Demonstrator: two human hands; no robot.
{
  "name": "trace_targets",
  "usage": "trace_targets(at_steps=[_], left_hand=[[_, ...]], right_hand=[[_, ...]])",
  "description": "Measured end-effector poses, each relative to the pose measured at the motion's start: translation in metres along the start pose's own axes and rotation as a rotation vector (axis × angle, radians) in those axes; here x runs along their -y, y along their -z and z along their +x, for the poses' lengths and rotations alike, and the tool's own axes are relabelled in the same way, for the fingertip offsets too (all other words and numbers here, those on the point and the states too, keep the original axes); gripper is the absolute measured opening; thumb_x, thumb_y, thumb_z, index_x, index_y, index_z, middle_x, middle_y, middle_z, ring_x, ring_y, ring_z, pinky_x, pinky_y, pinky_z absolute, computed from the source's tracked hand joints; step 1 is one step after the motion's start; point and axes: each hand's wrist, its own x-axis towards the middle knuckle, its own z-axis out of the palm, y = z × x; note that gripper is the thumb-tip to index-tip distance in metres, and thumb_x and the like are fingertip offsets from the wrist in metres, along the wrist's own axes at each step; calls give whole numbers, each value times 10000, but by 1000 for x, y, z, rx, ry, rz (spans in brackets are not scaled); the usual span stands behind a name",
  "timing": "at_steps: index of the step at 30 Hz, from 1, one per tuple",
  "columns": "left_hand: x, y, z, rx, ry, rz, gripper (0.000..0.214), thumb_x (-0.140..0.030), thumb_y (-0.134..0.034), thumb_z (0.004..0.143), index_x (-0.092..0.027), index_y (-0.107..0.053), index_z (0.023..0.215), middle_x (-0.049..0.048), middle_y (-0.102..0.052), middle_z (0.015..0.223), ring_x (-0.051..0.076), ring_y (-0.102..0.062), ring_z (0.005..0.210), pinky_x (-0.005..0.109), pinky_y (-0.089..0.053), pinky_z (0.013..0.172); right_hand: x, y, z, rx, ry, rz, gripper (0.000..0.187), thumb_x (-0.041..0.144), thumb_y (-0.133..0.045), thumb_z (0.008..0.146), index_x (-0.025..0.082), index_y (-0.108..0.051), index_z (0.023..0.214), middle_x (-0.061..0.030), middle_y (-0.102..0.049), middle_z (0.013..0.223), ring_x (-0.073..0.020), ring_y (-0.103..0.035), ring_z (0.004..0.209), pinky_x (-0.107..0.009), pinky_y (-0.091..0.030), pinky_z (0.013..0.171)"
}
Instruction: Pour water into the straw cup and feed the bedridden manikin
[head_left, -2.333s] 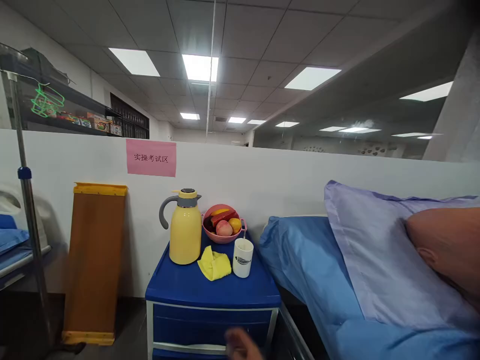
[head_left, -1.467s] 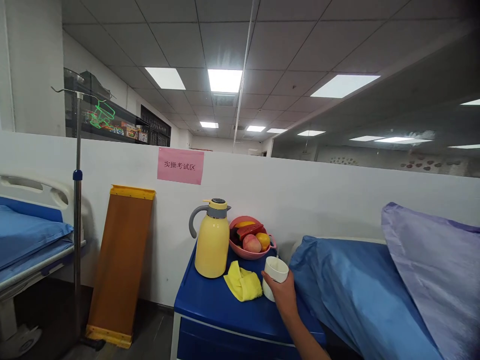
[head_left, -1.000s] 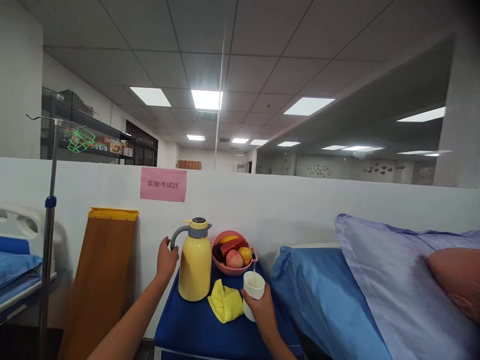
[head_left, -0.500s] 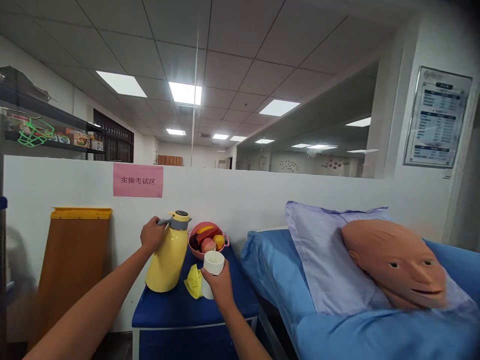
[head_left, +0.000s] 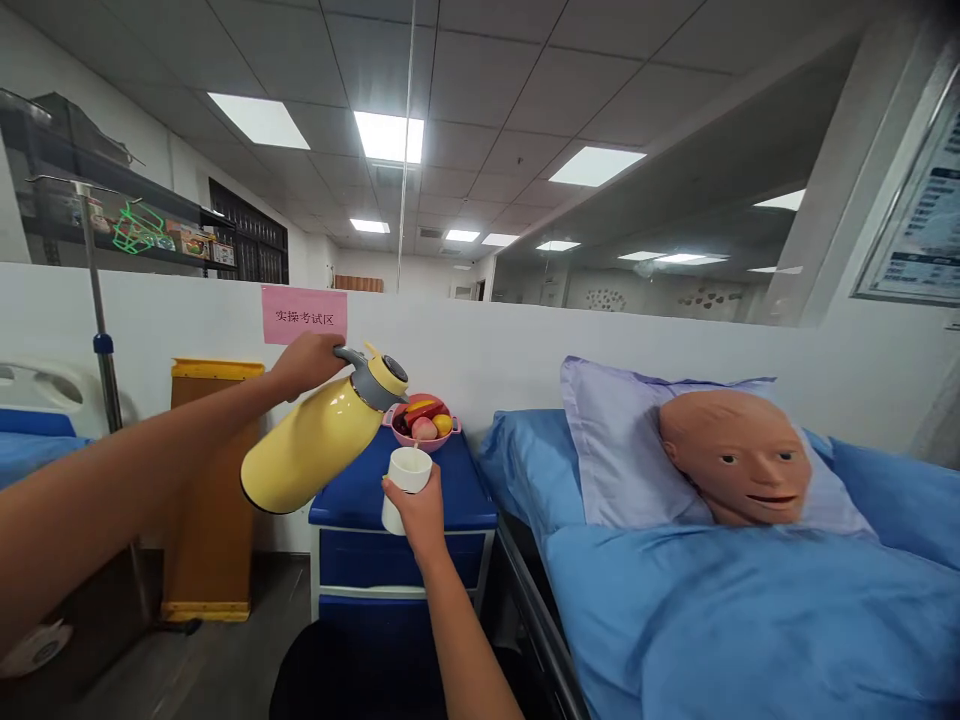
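My left hand (head_left: pixel 309 362) grips the grey handle of a yellow thermos jug (head_left: pixel 311 440), raised and tilted so its spout leans right and down. My right hand (head_left: pixel 421 512) is wrapped round a white cup (head_left: pixel 409 470), held upright below and slightly right of the spout. A small pale streak shows above the cup's rim; I cannot make out clearly whether it is liquid. Behind the cup, a pink basket (head_left: pixel 426 438) of fruit stands on the blue bedside cabinet (head_left: pixel 442 485). How full the cup is cannot be seen.
To the right is a bed with blue bedding (head_left: pixel 720 610), a lilac pillow (head_left: pixel 611 450) and a mannequin head (head_left: pixel 739 455). A white partition (head_left: pixel 510 350) rises behind the cabinet. On the left stand a brown board (head_left: pixel 210 500) and a metal pole (head_left: pixel 105 370).
My left hand has lifted the thermos jug off the cabinet and tipped it rightward towards the cup. My right hand still holds the cup. The yellow cloth beside it is no longer visible. The view has shifted.
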Motion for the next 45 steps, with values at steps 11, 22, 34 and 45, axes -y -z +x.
trace_targets(at_steps=[11, 22, 34, 45], left_hand=[[-73, 84, -33, 247, -277, 228, 527, -623, -455, 846, -137, -618, 722, 65, -559, 669, 248, -597, 807, 315, -345, 734], [-116, 97, -36, 364, -378, 162, 423, -603, -596, 752, -201, -636, 627, 104, -600, 688, 308, -599, 872, 391, -376, 756], [-145, 106, -31, 400, -612, 344, 263, -400, -560, 855, -184, -676, 760, 102, -670, 776, 242, -571, 816, 421, -380, 814], [-165, 122, -31, 361, -743, 533, 211, -375, -556, 852, -263, -695, 738, 67, -694, 793, 262, -608, 772, 438, -443, 721]], right_hand=[[64, 1, -60, -22, -5, -72, 634, 483, -719, 586, 239, -524, 1138, -98, -702, 1018, -254, -669, 886, -393, -484, 780], [94, 9, -80, 48, -13, -42, 571, 362, -752, 604, 225, -494, 1095, -4, -676, 925, -200, -628, 786, -329, -501, 693], [94, 12, -81, 31, 17, -1, 552, 381, -739, 605, 230, -514, 1086, -22, -686, 944, -212, -642, 815, -350, -504, 735], [96, 12, -84, -8, 16, 21, 550, 385, -745, 597, 236, -508, 1070, -3, -682, 942, -208, -625, 802, -341, -510, 709]])
